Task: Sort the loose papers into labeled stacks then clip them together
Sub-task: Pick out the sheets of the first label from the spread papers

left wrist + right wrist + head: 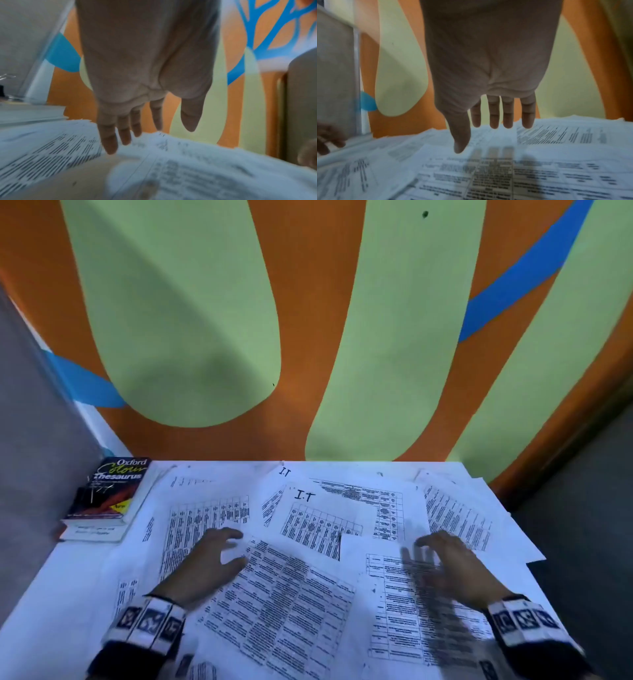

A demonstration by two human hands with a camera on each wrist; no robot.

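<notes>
risk 1: overlapping sheets. the loose papers [294,594] lie fanned and crossed over one another across the table [51,604]. if i drag one sheet with flat fingers, friction would likely carry the sheet beneath along with it, and mixed categories would end up in one stack.

risk 2: edge loss. several sheets at 2 o'clock overhang the table's right edge. a sweep in that direction could push them off.

risk 3: hidden labels. only two sheets show a handwritten "i.t" heading; the clearer i.t sheet [317,520] sits at 12 o'clock. other headings are covered or too blurred to read, so sorting by guess is likely to misfile. i see no clip that i can identify.

hand state: my left hand [209,563] is released, fingers spread and only loosely bent, grasping nothing. my right hand [448,570] is likewise released, fingers extended, grasping nothing; it is motion-blurred in the head view. the right wrist view shows its shadow on the page below, so i judge it hovers just above the paper.

position: papers lie directly under both palms. the i.t sheet lies at 1 o'clock from my left fingertips and at 10 o'clock from my right. a thesaurus [109,491] sits at 10 o'clock, beside the papers.
</notes>
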